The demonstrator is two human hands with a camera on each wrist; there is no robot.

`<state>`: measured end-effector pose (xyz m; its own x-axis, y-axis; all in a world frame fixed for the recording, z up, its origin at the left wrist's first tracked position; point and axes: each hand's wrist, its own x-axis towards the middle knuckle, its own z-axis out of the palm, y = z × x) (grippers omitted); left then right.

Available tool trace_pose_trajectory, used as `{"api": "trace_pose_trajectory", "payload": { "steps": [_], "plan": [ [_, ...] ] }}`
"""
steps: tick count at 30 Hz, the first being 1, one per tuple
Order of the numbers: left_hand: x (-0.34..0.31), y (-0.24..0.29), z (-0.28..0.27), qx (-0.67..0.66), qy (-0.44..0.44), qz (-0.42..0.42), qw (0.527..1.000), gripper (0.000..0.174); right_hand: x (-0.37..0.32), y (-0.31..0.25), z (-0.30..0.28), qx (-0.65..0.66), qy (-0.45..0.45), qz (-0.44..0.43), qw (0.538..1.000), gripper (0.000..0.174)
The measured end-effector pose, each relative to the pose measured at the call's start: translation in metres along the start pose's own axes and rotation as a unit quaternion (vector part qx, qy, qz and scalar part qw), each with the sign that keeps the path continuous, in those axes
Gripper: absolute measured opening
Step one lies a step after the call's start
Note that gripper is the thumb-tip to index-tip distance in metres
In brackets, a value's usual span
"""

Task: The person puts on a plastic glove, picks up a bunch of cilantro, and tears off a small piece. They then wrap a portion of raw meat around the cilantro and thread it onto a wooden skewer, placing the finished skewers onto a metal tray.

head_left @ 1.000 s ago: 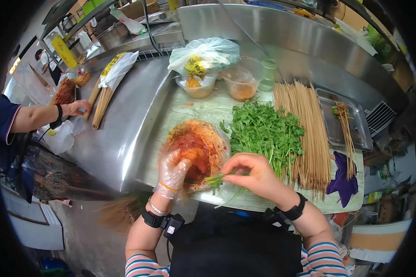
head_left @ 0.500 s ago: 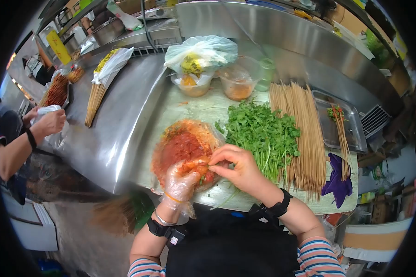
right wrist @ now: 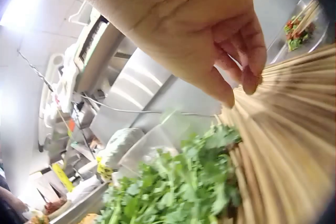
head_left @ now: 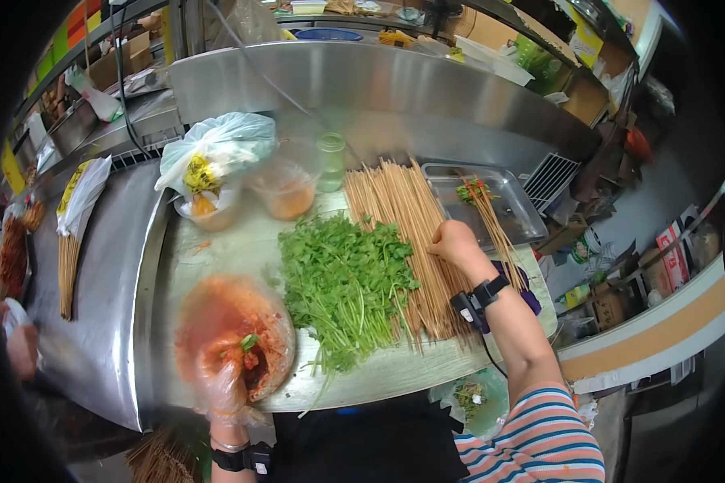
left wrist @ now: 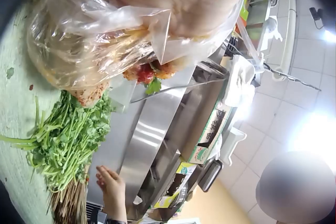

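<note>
My left hand (head_left: 221,382), in a clear plastic glove, is low over the bowl (head_left: 283,338) of red-seasoned meat. It holds a piece of red-coated meat (left wrist: 167,70) with a cilantro leaf (left wrist: 154,86) showing at its edge; the glove and wrist hide much of the grip. My bare right hand (head_left: 457,241) reaches over the bundle of wooden skewers (head_left: 395,205). In the right wrist view its thumb and fingers point down, a little apart, with fingertips right at the sticks. Between bowl and skewers lies a pile of cilantro (head_left: 342,278).
A metal tray (head_left: 499,213) with a few loaded skewers (head_left: 491,217) is at the right. Behind stand two plastic tubs, one holding a bagged bundle (head_left: 225,149), and a green glass (head_left: 330,161). Another person's hand (head_left: 22,350) shows at far left.
My right hand has left the meat at my left hand and moved right to the skewers. The cilantro now shows in my left hand's meat. The head view has swung right.
</note>
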<state>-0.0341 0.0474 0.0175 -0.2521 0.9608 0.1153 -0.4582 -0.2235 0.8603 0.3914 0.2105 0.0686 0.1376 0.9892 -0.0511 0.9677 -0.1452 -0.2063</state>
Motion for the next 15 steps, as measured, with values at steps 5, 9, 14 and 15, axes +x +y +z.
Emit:
{"api": "trace_pose_trajectory", "payload": {
  "steps": [5, 9, 14, 15],
  "plan": [
    [0.000, -0.014, -0.025, 0.038, 0.004, -0.008, 0.999, 0.034, 0.001, 0.011, -0.008, 0.193, -0.111, 0.103, 0.970, 0.014],
    [-0.001, -0.008, -0.017, 0.020, -0.013, 0.016, 1.000, 0.030, -0.001, 0.030, -0.001, 0.317, -0.087, 0.129, 0.936, 0.014],
    [0.001, -0.010, -0.017, 0.050, 0.011, 0.016, 0.999, 0.028, -0.016, 0.036, -0.013, 0.459, -0.117, 0.115, 0.873, 0.012],
    [0.000, -0.005, -0.014, 0.048, 0.011, 0.007, 0.999, 0.027, -0.024, 0.030, -0.018, 0.540, -0.127, 0.107, 0.825, 0.012]
  ]
}}
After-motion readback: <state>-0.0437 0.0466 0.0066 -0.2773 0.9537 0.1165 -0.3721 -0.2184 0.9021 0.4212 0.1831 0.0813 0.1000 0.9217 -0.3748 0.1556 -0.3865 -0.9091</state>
